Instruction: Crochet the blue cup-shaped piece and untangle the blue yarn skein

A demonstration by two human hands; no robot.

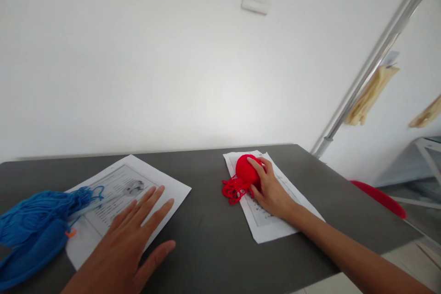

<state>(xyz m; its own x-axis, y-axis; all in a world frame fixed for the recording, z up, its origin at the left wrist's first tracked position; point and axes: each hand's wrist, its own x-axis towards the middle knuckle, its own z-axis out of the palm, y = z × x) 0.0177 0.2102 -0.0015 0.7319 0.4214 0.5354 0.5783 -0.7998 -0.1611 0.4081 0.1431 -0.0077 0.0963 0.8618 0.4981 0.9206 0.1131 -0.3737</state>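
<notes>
A: Where is the red yarn ball (247, 170), and do you have hold of it?

B: It sits on the printed papers (262, 233) to your right, toward the far side of the dark table (206, 239). Your right hand (270, 190) has it: your fingers curve over its upper right side and your thumb sits lower, so the grip is only as wide as the ball. How firmly you press, I cannot tell.

A: And the loose strands (235, 189)?

B: They spill in loops at the ball's left, partly past the papers' edge onto the table.

A: What about your left hand (127, 239)?

B: Its grip is slack and has hold of nothing. Your fingers reach out straight, thumb well apart, back of the hand up, over the left sheet (174, 184). I cannot tell whether you touch it.

A: What lies beside that hand?

B: Blue yarn (41, 213), to its left, with the frayed end over the sheet. A smoother blue piece (37, 252) lies on your side of the yarn, with a small orange bit (71, 232) at its right end.
</notes>
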